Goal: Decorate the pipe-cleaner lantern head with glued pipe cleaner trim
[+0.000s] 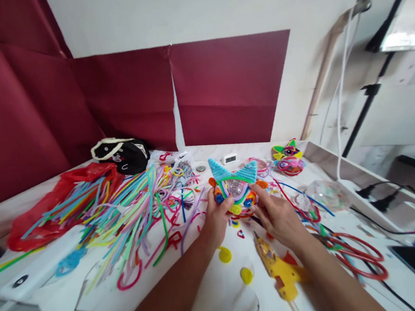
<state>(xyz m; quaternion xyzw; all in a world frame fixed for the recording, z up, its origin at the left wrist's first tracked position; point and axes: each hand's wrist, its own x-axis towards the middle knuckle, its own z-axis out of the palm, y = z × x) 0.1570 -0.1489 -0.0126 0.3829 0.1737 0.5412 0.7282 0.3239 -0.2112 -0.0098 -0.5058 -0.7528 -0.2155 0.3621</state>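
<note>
Consists of a pipe-cleaner ornament (pixel 239 205), multicoloured and mask-like in outline; carries two light-blue triangular peaks (pixel 219 170) along the top (ribbed, as if closely wound); bordered beneath these by a green strip (pixel 236 176); fitted at centre with a clear, glossy panel (pixel 236 188); flanked lower down by blue round pieces (pixel 248 202), one per side, with orange around them; finished at bottom centre with a yellow coil (pixel 236 208); held by both sides (edges partly covered there), roughly upright, peaks uppermost, above the white tabletop (pixel 210 289).
</note>
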